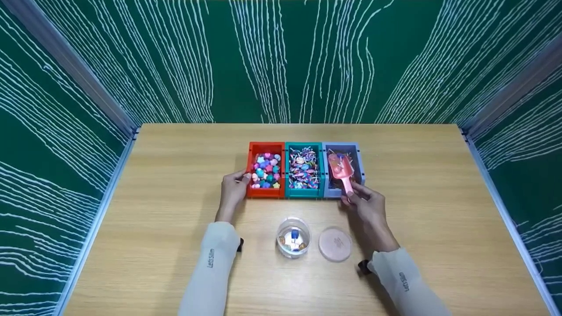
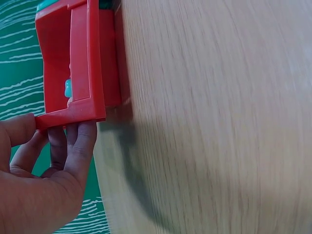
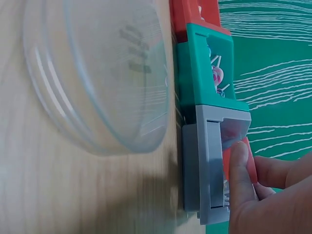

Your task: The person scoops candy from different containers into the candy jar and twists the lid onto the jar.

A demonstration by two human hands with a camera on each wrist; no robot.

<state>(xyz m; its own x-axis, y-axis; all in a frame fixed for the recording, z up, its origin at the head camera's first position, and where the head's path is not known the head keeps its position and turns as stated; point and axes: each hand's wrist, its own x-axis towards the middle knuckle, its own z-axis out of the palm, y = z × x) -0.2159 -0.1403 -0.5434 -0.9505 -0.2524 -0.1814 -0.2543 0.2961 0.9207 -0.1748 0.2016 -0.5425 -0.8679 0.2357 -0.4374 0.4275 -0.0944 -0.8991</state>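
Note:
My left hand (image 1: 232, 188) grips the left wall of a red bin (image 1: 266, 194); in the left wrist view its thumb lies over the rim and the fingers are against the outer side. Small colourful star- and flower-like pieces (image 1: 268, 168) fill that bin. With my right hand (image 1: 371, 208) I hold a pink scoop (image 1: 341, 166) by its handle. Its bowl is inside the grey-lilac bin (image 1: 361, 164), over small sticks and bits, partly hiding them. Between these two bins, a teal bin (image 1: 304, 195) holds many lollipop-like pieces (image 1: 303, 169).
A clear round jar (image 1: 281, 249) with a few small blue and amber pieces stands in front of the bins. Its flat, clear lid (image 1: 335, 244) lies to the right, near my right wrist. Green walls with white lines enclose the wooden table (image 1: 175, 175).

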